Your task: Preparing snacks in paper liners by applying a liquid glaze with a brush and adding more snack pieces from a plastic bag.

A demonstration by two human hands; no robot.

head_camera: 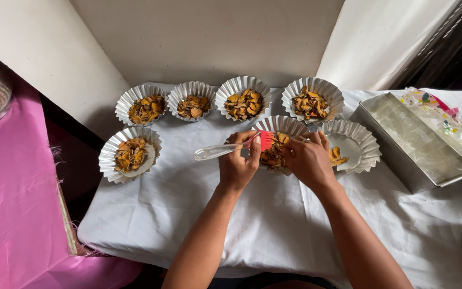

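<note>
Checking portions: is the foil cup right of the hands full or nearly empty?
Nearly empty: the foil cup holds a few chips at its left edge; bare bottom shows.

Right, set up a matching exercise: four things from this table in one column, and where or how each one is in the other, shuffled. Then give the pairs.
Things:
1. brush
2. metal tin
3. pink cloth
4. bowl right of the hands

Places or states:
A. nearly empty, a few chips inside
B. held in the left hand
C. empty, at the table's right side
D. spread to the left of the white table

Pairs: 1-B, 2-C, 3-D, 4-A
</note>
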